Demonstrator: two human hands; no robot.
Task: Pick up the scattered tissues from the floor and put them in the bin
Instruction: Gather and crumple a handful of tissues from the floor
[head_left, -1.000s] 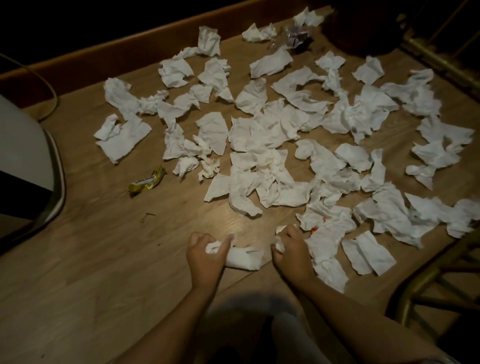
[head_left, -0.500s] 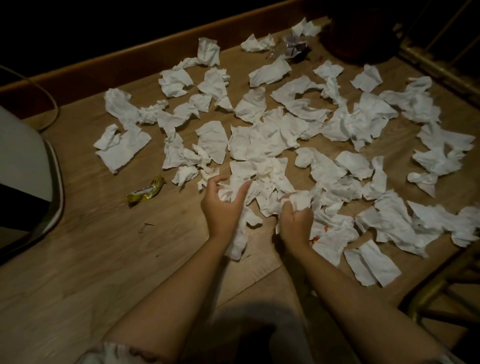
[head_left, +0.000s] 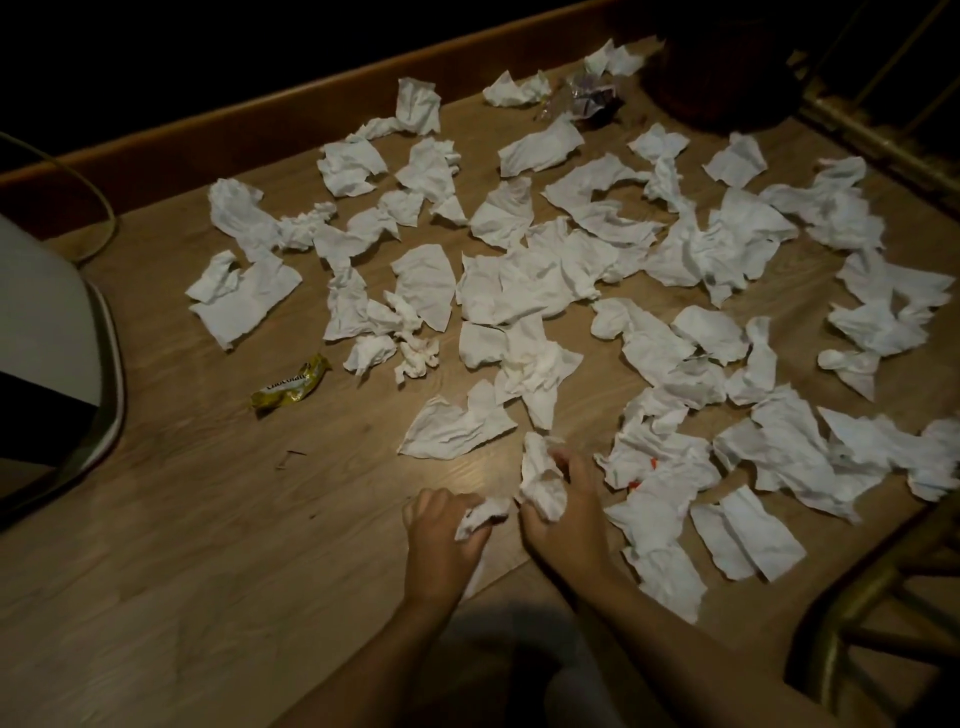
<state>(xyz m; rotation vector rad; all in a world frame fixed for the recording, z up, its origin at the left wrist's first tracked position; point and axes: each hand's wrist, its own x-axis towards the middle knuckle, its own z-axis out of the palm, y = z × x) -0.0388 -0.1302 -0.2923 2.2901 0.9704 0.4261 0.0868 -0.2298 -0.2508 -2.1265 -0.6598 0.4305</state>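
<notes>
Several crumpled white tissues (head_left: 524, 280) lie spread over the wooden floor (head_left: 208, 519), from the skirting board at the back to the near right. My left hand (head_left: 441, 540) rests low on the floor, shut on a small wad of tissue (head_left: 480, 514). Right beside it, my right hand (head_left: 566, 514) grips a bigger crumpled bunch of tissue (head_left: 543, 478). A flat tissue (head_left: 457, 426) lies just beyond both hands. At the far left edge stands a white bin (head_left: 47, 332) with a dark opening.
A yellow sweet wrapper (head_left: 291, 387) lies left of the tissues. A shiny crumpled wrapper (head_left: 592, 98) sits at the back, next to a dark round pot (head_left: 722, 67). Brass-coloured chair legs (head_left: 852, 597) stand at the near right, another metal frame at the far right.
Both hands pulled back toward me from the middle of the pile, each carrying tissue. The camera view also shifted slightly.
</notes>
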